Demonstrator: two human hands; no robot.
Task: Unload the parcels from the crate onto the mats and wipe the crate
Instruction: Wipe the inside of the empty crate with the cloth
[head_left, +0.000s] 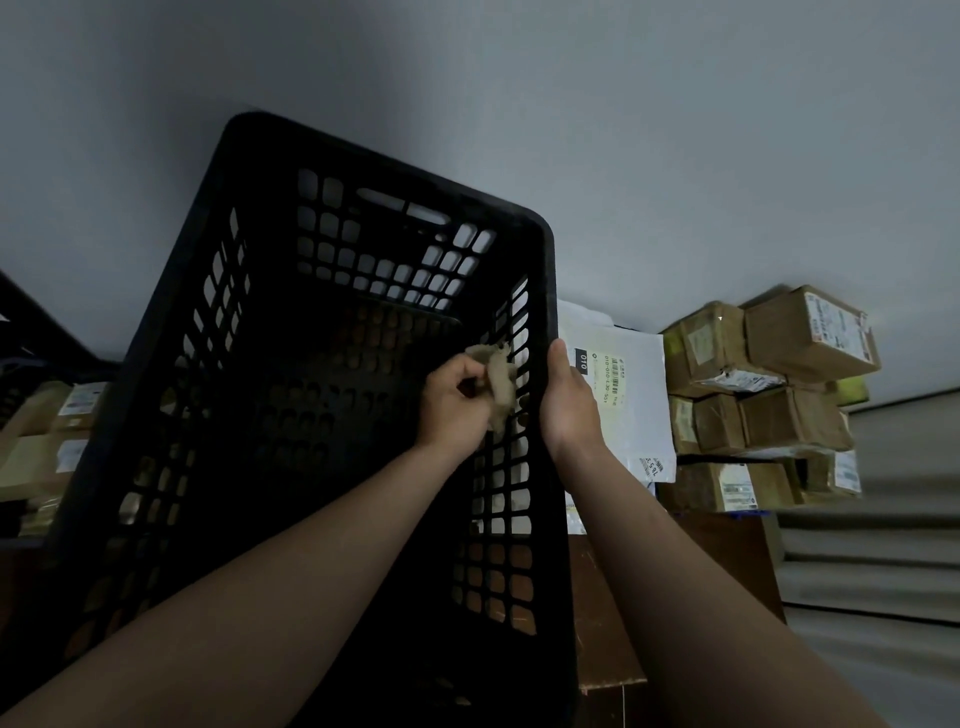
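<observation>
A black perforated plastic crate (249, 291) fills the middle of the view, tilted with its open side toward me; no parcels show inside it. My left hand (454, 402) is inside the crate and grips a crumpled beige cloth (498, 387) against the inner face of the crate's right wall. My right hand (569, 402) holds the rim of that right wall from outside, thumb up along the edge.
White mailer parcels (628, 384) lean just right of the crate. Brown cardboard boxes (763, 395) are stacked further right. More labelled boxes (57, 431) lie at the left. A grey wall is behind, and a brown surface (727, 551) lies below the parcels.
</observation>
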